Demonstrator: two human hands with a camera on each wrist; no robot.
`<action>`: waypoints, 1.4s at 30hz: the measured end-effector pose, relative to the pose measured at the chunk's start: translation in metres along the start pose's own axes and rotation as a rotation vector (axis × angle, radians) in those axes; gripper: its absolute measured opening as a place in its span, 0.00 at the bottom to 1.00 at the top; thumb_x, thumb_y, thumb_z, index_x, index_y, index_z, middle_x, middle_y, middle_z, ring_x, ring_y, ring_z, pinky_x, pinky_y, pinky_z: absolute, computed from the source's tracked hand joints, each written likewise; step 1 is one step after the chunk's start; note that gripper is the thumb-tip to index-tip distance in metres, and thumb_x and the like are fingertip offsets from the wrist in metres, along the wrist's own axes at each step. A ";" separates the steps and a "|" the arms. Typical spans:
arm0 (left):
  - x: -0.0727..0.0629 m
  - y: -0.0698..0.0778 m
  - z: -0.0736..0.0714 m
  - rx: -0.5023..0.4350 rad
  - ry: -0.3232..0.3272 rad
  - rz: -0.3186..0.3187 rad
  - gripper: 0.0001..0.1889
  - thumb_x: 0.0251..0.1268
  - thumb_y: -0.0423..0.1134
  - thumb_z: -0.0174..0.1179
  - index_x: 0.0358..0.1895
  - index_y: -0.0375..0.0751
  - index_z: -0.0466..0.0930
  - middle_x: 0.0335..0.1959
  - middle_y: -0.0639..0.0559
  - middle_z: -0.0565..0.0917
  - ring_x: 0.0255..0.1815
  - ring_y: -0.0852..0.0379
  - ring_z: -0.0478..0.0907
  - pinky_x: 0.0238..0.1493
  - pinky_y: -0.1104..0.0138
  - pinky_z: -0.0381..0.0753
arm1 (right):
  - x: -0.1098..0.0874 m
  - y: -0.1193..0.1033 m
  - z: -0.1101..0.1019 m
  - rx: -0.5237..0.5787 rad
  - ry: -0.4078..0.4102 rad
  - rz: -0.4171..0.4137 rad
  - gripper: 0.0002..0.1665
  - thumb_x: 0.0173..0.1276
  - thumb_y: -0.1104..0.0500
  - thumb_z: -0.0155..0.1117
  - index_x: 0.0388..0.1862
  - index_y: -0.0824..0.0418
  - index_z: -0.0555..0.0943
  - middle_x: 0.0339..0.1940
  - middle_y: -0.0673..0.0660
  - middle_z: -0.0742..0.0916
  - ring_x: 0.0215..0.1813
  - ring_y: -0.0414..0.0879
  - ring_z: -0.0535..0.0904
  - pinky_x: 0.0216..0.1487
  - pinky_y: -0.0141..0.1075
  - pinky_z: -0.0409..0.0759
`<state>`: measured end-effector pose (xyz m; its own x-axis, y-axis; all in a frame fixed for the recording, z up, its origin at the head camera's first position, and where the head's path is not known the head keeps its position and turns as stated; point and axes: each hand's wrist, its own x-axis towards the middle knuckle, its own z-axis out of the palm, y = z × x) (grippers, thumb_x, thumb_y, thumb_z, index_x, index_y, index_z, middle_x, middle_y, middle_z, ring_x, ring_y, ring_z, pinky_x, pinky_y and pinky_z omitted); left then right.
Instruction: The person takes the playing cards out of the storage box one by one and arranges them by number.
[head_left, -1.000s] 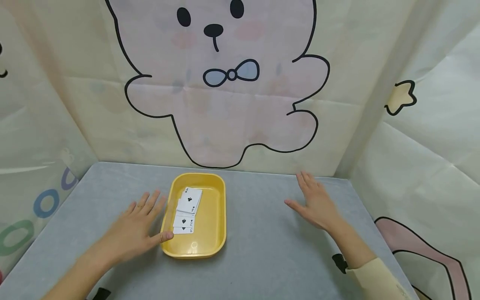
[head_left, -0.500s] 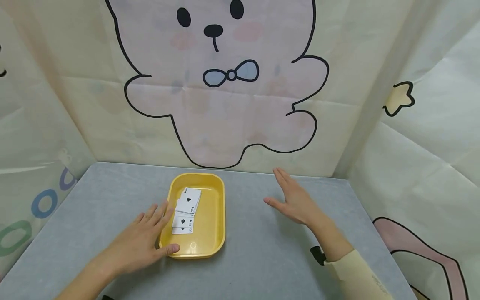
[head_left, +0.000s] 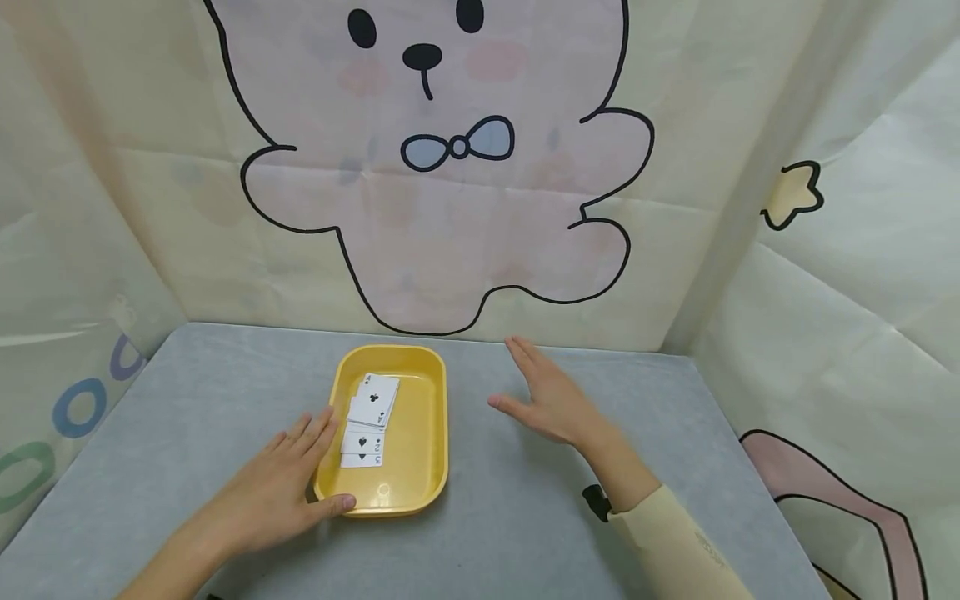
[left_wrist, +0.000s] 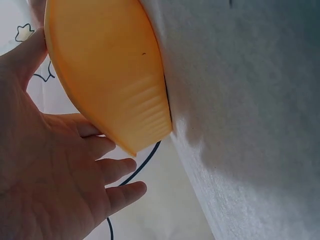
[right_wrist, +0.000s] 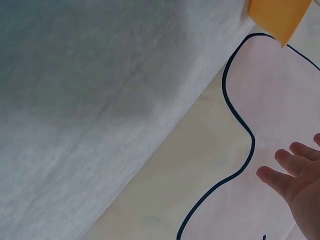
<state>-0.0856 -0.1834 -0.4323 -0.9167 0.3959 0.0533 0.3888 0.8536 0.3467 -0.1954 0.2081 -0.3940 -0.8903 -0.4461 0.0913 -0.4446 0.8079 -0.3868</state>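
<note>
A yellow tray (head_left: 420, 433) with raised sides sits on the table, holding several overlapping playing cards (head_left: 373, 400) along its left half. The top card shows a club; spade cards lie below it. My left hand (head_left: 273, 483) is at the tray's left side, fingertips and thumb right at the rim. In the left wrist view, the extended fingers (left_wrist: 120, 170) run beside the tray's outer wall (left_wrist: 110, 75). Over the table to the right of the tray, my right hand (head_left: 551, 400) is spread with the thumb apart, holding nothing.
The grey cloth-covered table (head_left: 510, 525) meets a fabric backdrop (head_left: 480, 233) with a cartoon bear at its far edge. Similar printed sheets close off the left and right sides. A black band (head_left: 597, 502) shows at the right wrist.
My right hand has moved left toward the tray. My left hand has shifted right and slightly down, up to the tray's left rim. The cards keep their places in the tray.
</note>
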 end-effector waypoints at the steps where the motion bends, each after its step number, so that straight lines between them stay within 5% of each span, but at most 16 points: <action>1: 0.000 0.000 0.000 -0.003 0.003 0.001 0.58 0.63 0.75 0.61 0.82 0.31 0.58 0.84 0.39 0.57 0.80 0.30 0.57 0.73 0.35 0.62 | 0.002 -0.002 0.001 -0.001 -0.003 -0.003 0.60 0.71 0.25 0.58 0.88 0.59 0.52 0.87 0.59 0.58 0.85 0.58 0.55 0.79 0.60 0.60; 23: 0.002 0.001 0.003 -0.044 -0.027 -0.030 0.60 0.62 0.74 0.63 0.82 0.29 0.56 0.84 0.36 0.55 0.79 0.29 0.59 0.74 0.36 0.62 | 0.044 -0.055 0.034 0.043 0.039 -0.101 0.53 0.70 0.34 0.67 0.83 0.62 0.64 0.82 0.60 0.67 0.82 0.57 0.61 0.79 0.56 0.61; 42: 0.003 0.001 0.000 -0.053 -0.055 -0.033 0.61 0.62 0.77 0.60 0.82 0.30 0.55 0.84 0.34 0.55 0.78 0.31 0.64 0.70 0.36 0.67 | 0.072 -0.099 0.076 0.105 -0.072 -0.080 0.53 0.70 0.35 0.69 0.83 0.62 0.64 0.83 0.58 0.66 0.82 0.53 0.62 0.80 0.47 0.62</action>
<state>-0.0879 -0.1815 -0.4315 -0.9220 0.3872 -0.0095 0.3520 0.8479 0.3964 -0.2084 0.0669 -0.4187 -0.8416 -0.5366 0.0610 -0.4972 0.7257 -0.4756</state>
